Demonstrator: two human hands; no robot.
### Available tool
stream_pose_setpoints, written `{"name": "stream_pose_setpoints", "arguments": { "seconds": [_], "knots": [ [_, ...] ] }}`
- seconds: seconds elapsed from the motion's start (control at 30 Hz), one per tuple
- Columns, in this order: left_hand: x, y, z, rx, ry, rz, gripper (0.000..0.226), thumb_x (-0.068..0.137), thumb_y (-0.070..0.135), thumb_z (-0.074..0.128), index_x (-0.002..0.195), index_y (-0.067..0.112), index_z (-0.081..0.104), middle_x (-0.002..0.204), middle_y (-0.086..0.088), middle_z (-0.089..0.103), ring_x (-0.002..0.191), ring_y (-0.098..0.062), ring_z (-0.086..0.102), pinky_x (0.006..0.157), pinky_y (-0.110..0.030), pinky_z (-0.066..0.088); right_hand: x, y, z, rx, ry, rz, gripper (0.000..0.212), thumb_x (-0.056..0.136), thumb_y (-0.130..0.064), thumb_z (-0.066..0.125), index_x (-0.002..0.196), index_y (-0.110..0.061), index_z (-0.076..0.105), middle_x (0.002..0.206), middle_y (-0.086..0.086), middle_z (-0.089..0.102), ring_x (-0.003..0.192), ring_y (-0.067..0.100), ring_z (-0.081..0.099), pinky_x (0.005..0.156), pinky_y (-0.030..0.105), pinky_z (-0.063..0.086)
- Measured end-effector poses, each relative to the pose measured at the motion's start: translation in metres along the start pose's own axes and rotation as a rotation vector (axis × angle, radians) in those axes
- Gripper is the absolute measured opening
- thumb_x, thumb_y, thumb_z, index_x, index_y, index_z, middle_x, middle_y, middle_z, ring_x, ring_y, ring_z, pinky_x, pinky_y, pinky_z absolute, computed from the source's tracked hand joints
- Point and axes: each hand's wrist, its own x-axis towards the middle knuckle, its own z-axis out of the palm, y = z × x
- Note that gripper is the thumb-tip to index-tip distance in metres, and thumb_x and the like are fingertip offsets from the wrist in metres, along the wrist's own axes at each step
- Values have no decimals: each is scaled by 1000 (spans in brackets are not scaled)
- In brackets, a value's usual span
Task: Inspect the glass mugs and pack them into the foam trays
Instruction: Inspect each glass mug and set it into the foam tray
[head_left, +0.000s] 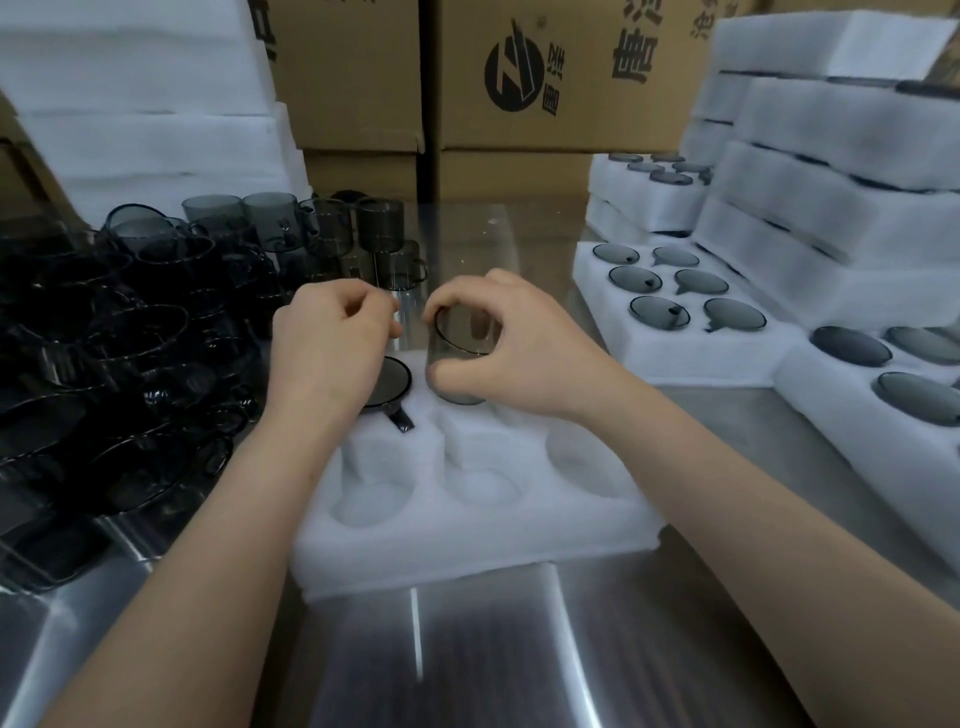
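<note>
Glass mug (460, 364) gripped by right hand (519, 353), fingers and thumb curled round rim and wall, base at foam tray (467, 551) pocket. Beside thumb: seated mug (387, 384) under left hand (332, 348); left fingers curled, grip undeterminable. Three near pockets unfilled. Loose mugs (130, 338) outboard of left fingers pending; filled trays (675, 291) outboard of right fingers complete.

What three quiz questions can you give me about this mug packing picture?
1. True or false: the right hand grips a glass mug.
2. The loose mug pile lies on which side of the front foam tray? A left, B right.
3. How many mugs sit in the filled tray right of it?
Key: 1 true; 2 A; 3 six.
</note>
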Motion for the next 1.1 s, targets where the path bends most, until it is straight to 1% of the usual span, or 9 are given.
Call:
{"name": "stream_pose_setpoints", "arguments": {
  "seconds": [0.3,0.43,0.57,0.63,0.73,0.87,0.93,1.0,1.1],
  "knots": [
    [1,-1,1,41,-6,-8,25,85,21,51,70,21,71,70,5,71,80,-20,68,84,-43,54,-1,0,0,-125,-104,-17,31,72,-38,71,97,-40,55,88,-11,42,86,9,49,77,30,44],
    [1,0,1,60,-7,-4,25,86,19,51,71,20,72,70,1,71,78,-22,68,82,-44,55,-1,0,5,-253,-157,-19,32,80,-43,65,108,-32,53,100,-5,41,101,18,41,89,35,33],
    [1,0,1,63,-5,-6,26,86,18,51,72,19,72,70,3,71,80,-19,68,83,-42,55,-2,0,3,-225,-283,70,21,97,-53,38,107,-37,47,116,-5,47,116,17,42,98,43,29],
    [0,1,2,62,-4,-13,25,87,18,52,72,19,72,70,2,71,79,-19,68,83,-41,55,-3,1,4,-244,-358,101,29,101,-49,26,117,-36,46,120,-5,48,123,19,41,100,44,25],
    [0,2,2,62,2,-31,26,87,19,52,70,21,72,68,6,71,79,-16,67,82,-37,55,-1,6,6,-406,-467,116,47,103,-49,16,148,-40,26,141,-1,40,135,22,31,103,44,19],
    [0,2,2,71,-12,-24,24,86,18,52,72,18,72,69,2,72,80,-20,67,82,-41,54,3,11,10,-497,-503,111,53,101,-52,11,153,-46,5,154,-2,28,142,24,22,106,45,17],
    [1,1,2,85,-12,-20,23,85,18,53,74,15,72,69,2,71,81,-20,67,82,-42,54,2,12,13,-494,-458,84,52,101,-51,14,153,-45,12,151,-1,34,139,25,28,102,45,19],
    [2,-1,3,89,-4,-8,23,86,18,53,74,14,72,72,-2,72,81,-24,67,82,-42,54,0,11,11,-376,-352,61,47,101,-52,21,146,-43,36,143,-4,49,132,24,40,100,46,25],
    [4,-1,2,70,48,-1,26,87,17,53,68,26,69,75,6,71,81,-16,65,77,-29,53,2,9,5,-90,-83,117,42,101,-46,36,110,-17,65,107,-1,70,107,22,59,97,41,45]
  ]
}}
